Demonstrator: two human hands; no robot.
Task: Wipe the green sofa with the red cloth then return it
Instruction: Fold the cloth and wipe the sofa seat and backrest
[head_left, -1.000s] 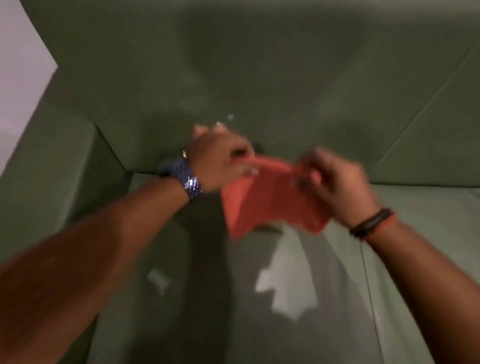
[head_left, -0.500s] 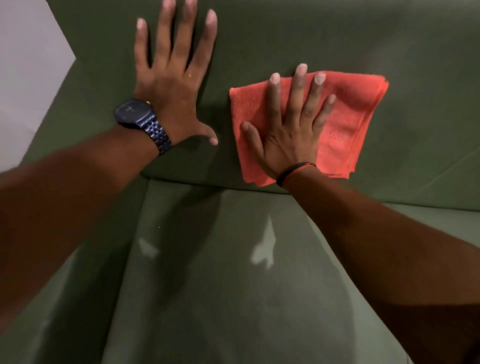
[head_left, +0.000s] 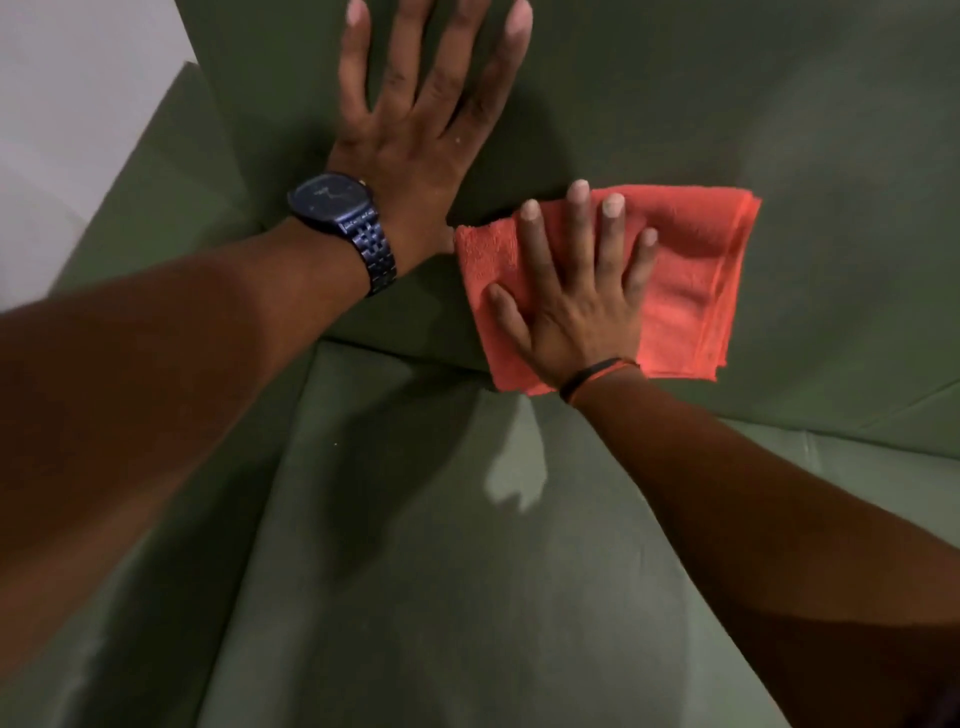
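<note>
- Right hand (head_left: 571, 306) lies flat with fingers spread, pressing the red cloth (head_left: 691, 280) on the sofa (head_left: 779, 104) backrest, just above the seat.
- Left hand (head_left: 421, 119), open too, presses the backrest left of the cloth.

matt green fabric sofa (head_left: 727, 104), nubby terry red cloth (head_left: 691, 270), glossy dark metal link watch (head_left: 332, 205)
</note>
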